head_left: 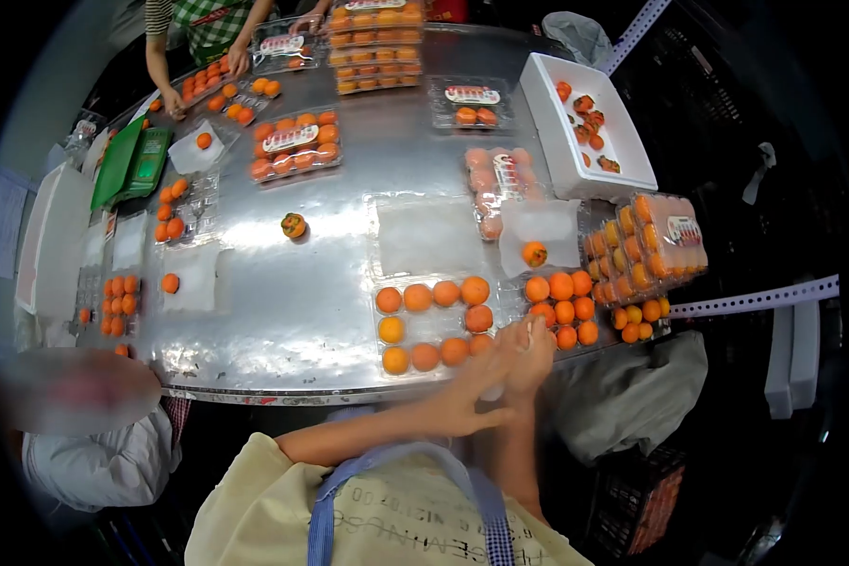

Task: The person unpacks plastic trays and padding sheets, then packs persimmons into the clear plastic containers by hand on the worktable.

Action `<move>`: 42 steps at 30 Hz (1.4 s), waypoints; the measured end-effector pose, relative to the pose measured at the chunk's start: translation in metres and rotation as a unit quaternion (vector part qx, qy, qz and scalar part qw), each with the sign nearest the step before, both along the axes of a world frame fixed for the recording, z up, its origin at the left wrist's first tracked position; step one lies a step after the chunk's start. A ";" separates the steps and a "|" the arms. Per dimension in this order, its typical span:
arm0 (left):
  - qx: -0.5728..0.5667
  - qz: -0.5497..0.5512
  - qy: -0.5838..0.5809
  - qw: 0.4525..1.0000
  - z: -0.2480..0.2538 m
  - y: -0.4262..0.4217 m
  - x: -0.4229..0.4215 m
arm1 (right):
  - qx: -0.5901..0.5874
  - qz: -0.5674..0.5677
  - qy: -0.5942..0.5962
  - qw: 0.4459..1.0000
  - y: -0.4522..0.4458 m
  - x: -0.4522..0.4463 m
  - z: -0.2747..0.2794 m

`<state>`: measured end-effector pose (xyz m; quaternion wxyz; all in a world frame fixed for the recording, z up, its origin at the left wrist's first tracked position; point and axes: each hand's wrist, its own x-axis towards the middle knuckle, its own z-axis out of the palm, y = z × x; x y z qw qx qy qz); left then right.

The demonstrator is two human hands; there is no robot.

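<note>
A clear tray [434,327] sits near the edge of the metal table [274,321], right in front of the person, with orange fruit [425,356] set round its sides. The left hand [474,391] reaches over the tray's near right corner, its thumb spread away from its fingers. The right hand [530,357] is just right of the tray, and the two hands overlap at the fingers. Both are blurred there, so I cannot tell whether either one grasps anything or is released.

Just right of the tray, beside the right hand, is a fruit-filled box [563,311] in three rows. Beyond the tray lies a white liner [424,236], and to the right of that, a second liner [558,224] carries a single fruit [535,254]. A stack of packed boxes [670,236] stands farther right of the tray, and a white foam box [634,170] is beyond it on the same side. Left of the tray and farther back are a lone fruit [293,225] and a green scale [144,162]. At the far left, a co-worker's hand [173,105] is near more fruit.
</note>
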<state>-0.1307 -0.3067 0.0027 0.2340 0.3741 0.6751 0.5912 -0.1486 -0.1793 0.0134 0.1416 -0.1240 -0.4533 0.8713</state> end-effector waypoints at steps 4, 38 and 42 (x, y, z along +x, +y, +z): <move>0.002 0.042 0.048 0.998 0.002 0.009 0.001 | -0.048 0.087 0.017 0.995 0.000 -0.004 0.013; -0.203 -0.139 -0.374 0.894 -0.064 0.403 0.144 | 0.625 -0.343 -0.467 0.523 0.624 0.355 -0.189; -0.237 -0.137 -0.353 0.895 -0.083 0.427 0.139 | 0.493 -0.221 -0.423 0.727 0.642 0.347 -0.236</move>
